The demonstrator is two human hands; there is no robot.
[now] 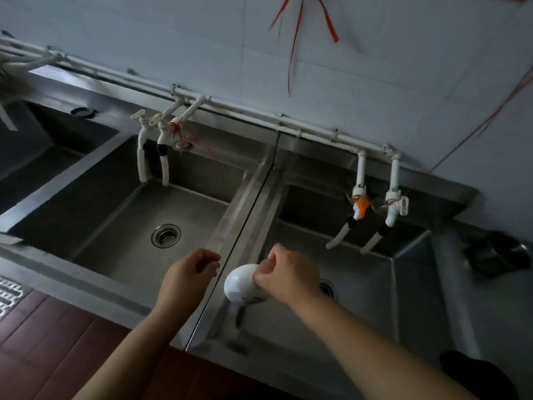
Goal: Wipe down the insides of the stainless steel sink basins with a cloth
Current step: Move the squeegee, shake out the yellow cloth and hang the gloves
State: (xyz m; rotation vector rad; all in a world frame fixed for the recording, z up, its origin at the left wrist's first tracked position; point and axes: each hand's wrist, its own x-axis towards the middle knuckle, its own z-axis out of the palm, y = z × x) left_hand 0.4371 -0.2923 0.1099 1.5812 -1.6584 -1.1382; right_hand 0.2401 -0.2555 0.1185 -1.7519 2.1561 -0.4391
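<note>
Two stainless steel basins lie below me: the middle basin [121,226] with a round drain [165,235], and the right basin [403,290]. My right hand [288,277] grips a round white object [243,284] over the right basin's left side; what the object is I cannot tell. My left hand [187,272] hovers with loosely curled fingers over the steel divider [230,226] between the basins and holds nothing. No cloth is plainly visible.
White plastic taps [153,148] hang over the middle basin, and two more taps [372,215] over the right one. A third basin [34,145] lies far left. A dark metal pot [499,254] sits on the counter at right. Red tile floor lies below.
</note>
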